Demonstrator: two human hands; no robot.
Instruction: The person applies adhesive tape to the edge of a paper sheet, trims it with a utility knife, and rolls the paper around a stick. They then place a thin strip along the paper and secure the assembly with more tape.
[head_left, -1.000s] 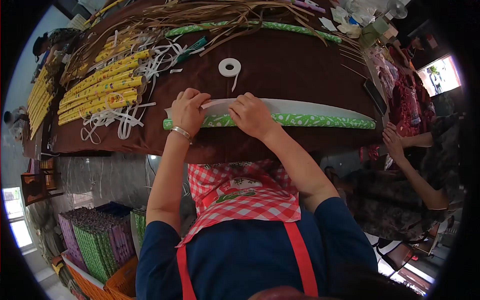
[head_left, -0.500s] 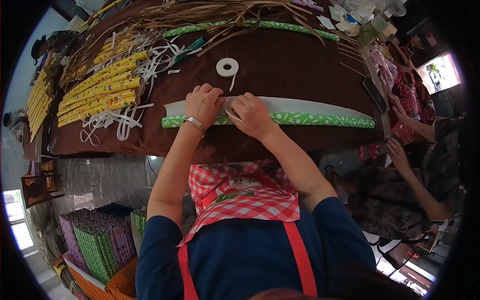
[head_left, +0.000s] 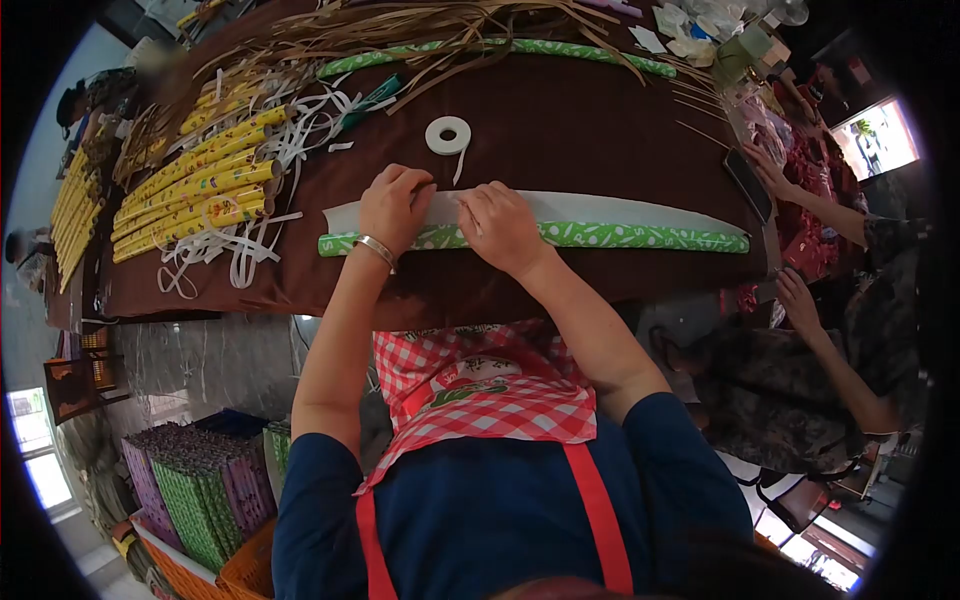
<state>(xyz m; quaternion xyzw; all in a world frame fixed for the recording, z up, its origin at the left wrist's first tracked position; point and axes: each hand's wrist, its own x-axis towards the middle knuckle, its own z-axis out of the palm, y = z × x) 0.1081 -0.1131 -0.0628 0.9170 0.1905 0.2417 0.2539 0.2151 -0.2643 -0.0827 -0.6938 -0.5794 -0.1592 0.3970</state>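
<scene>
A sheet of green patterned paper lies partly rolled along the near table side, its white inner face upward. My left hand rests over its left part, fingers closed and thumb near the fingertips; whatever they pinch is hidden. Just to the right, my right hand is closed over the paper, with a small white bit at its fingertips, too small to name. Beyond both hands lies a roll of white tape, its loose end trailing toward me.
Yellow patterned tubes with white straps lie at the left. Brown strips and a long green tube stretch across the back. A dark phone sits at the right edge, beside another person's hands.
My left hand has shifted slightly left, widening the gap between my hands. The white loop seen at my right fingers no longer shows. The other person's upper hand has moved toward the phone.
</scene>
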